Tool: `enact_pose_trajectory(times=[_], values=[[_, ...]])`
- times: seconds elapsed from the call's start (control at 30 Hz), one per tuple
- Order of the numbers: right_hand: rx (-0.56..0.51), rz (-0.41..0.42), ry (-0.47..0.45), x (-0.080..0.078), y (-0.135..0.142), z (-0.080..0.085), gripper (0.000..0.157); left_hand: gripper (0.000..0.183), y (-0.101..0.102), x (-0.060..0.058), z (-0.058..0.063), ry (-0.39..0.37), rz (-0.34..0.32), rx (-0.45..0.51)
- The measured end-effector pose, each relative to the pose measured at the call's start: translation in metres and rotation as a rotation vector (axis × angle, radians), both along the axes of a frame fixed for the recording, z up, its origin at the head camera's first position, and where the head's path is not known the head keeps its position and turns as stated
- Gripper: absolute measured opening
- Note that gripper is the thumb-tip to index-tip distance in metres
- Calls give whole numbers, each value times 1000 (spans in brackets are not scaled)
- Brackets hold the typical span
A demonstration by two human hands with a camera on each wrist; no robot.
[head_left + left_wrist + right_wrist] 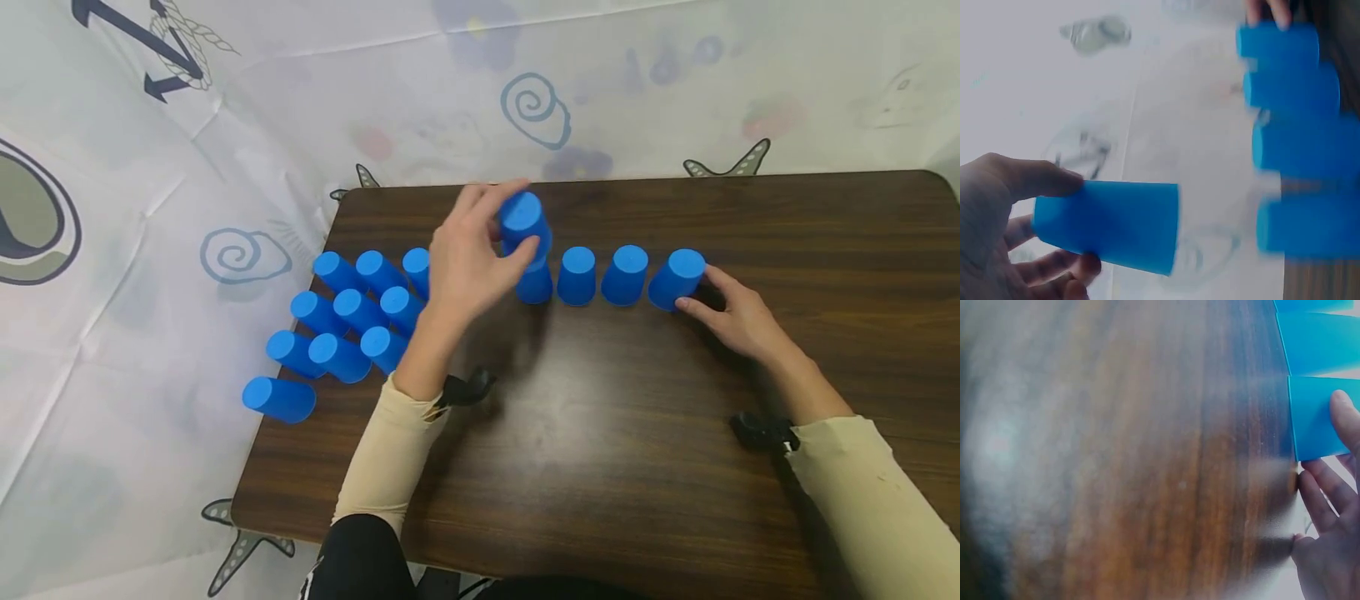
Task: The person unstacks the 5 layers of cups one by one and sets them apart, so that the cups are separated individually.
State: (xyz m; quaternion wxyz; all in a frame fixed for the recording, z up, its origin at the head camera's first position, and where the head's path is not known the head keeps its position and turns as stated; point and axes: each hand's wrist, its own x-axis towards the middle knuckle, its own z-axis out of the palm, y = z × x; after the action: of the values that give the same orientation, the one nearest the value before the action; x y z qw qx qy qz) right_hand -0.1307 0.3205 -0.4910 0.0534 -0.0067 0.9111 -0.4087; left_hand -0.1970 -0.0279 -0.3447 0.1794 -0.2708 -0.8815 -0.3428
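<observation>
Blue cup [522,218] pinched aloft by left hand [471,258], left forearm [429,360] angled forward; right hand [741,318], lower, pinches rightmost cup [673,282].

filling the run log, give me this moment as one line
left hand: holds blue cup, raised above left end of cup row | right hand: grips rightmost row cup | table: other blue cups grouped at left

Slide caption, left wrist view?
Left hand holds a blue cup; right hand grips the end cup in a row of four.
</observation>
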Motion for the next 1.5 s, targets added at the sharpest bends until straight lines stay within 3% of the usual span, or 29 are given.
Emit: enact_pose_trajectory(times=[0.17, 0.27, 0.37, 0.53, 0.87, 1.0, 1.13, 1.23, 1.37, 1.5], values=[[-1, 2, -5, 2, 0, 0, 78, 53, -45, -9, -12, -109, 206, -148], [-4, 3, -3, 2, 0, 0, 77, 55, -57, -13, -26, -185, 266, -269], [-7, 4, -2, 1, 0, 0, 77, 57, -62, -17, -41, -246, 290, -344], [-6, 2, -4, 0, 0, 0, 78, 58, -62, -20, -57, -277, 310, -365], [-5, 1, -11, -1, 1, 0, 77, 58, -64, -25, -73, -289, 314, -365], [-4, 1, -13, -1, 1, 0, 77, 61, -63, -23, -73, -269, 335, -372], [-3, -4, -8, -1, 1, 1, 77, 61, -50, -16, -63, -163, 313, -326], [1, -8, -8, -2, 1, 1, 77, 58, -33, -12, -55, -85, 217, -272], [3, -7, -15, -1, 1, 0, 78, 62, -13, -10, -58, -101, 99, -307], [-3, -4, -14, 0, 1, 0, 78, 66, -3, -13, -73, -152, 67, -391]])
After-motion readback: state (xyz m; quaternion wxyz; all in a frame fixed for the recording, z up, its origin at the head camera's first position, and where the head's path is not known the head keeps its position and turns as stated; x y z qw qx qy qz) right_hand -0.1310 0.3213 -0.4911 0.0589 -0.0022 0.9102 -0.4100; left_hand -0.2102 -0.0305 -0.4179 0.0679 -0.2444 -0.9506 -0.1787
